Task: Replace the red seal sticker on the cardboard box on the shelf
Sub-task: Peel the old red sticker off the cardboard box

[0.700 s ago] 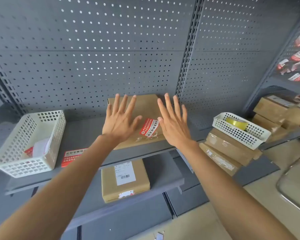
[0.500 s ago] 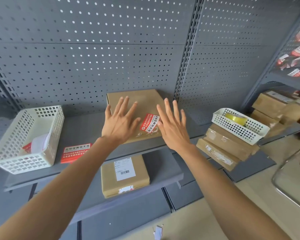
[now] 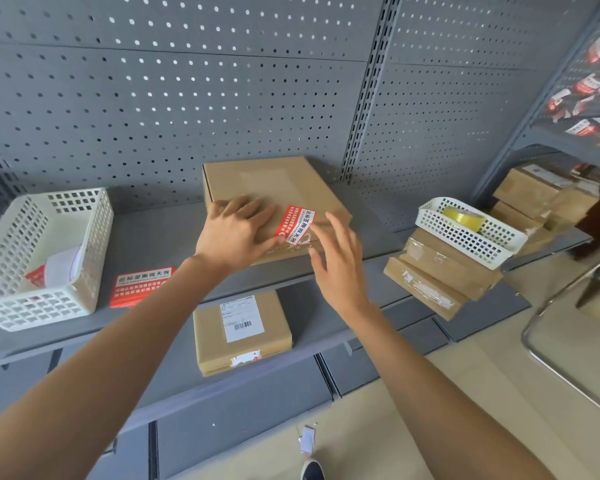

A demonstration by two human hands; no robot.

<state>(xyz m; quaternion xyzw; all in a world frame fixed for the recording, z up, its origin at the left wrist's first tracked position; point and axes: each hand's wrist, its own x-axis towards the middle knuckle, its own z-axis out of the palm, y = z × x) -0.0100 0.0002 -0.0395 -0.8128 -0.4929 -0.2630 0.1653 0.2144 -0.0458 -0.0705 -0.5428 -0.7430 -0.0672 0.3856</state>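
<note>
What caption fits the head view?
Left hand rests on cardboard box; right hand reaches toward its red sticker.

Seal sticker small print illegible

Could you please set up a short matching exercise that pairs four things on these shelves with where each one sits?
Things:
1. roll of yellow tape
2. red seal sticker
3. spare red sticker
4. box with a barcode label

Places:
A. flat on the shelf beside the left basket
B. on the lower shelf
C. in the right basket
D. on the front edge of the box under the left hand

Pairs: 1-C, 2-D, 3-A, 4-B
</note>
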